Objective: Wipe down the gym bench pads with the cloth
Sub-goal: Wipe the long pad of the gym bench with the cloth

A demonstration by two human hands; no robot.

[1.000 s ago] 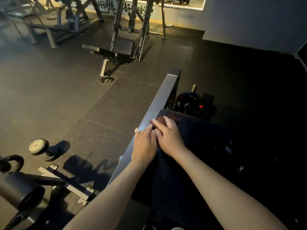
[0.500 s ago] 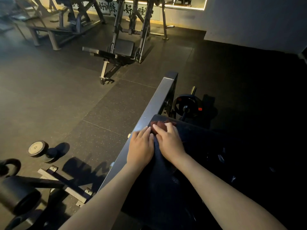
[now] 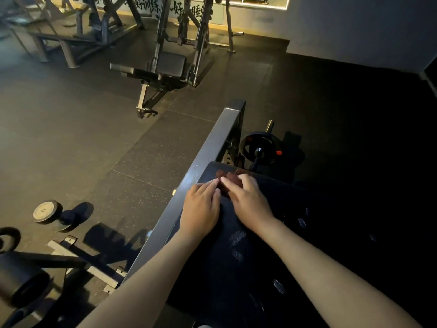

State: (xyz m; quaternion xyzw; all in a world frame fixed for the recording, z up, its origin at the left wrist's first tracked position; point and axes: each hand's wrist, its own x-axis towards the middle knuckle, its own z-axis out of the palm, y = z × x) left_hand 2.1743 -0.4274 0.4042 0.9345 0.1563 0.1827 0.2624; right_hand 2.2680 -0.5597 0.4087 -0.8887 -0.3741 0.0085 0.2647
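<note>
Dim gym, dark rubber-tile floor [image 3: 146, 162], pale wall [image 3: 354, 27] at top right, lit strip with lettering along the far edge. A slanted black bench pad [image 3: 236, 256] runs up from the bottom centre. A grey metal frame rail [image 3: 212, 147] lies along its left side.

Cloth [image 3: 233, 179]: reddish-brown, bunched, lying on the top end of the bench pad near its upper left corner, just beside the rail.

Left hand [image 3: 201, 207]: palm down, fingers straight and together, flat on the pad's left edge and over the rail. The fingertips reach the cloth's left side; it grips nothing.

Right hand [image 3: 250, 204]: palm down, with fingers laid nearly straight across the cloth, pressing it to the pad. No curl round the cloth shows, and the thumb side is partly hidden. The two hands sit side by side, index fingers almost touching. Both forearms are bare and come in from the bottom edge.

Around: a weight plate [image 3: 262, 147] on a bar stands just past the pad's top end, right of the rail. A dumbbell [image 3: 47, 213] lies on the floor at left. A black roller pad [image 3: 21, 280] on a frame sits bottom left. Another padded machine [image 3: 165, 67] stands well apart at top centre, with more frames behind it. The right side of the frame is too dark to read.
</note>
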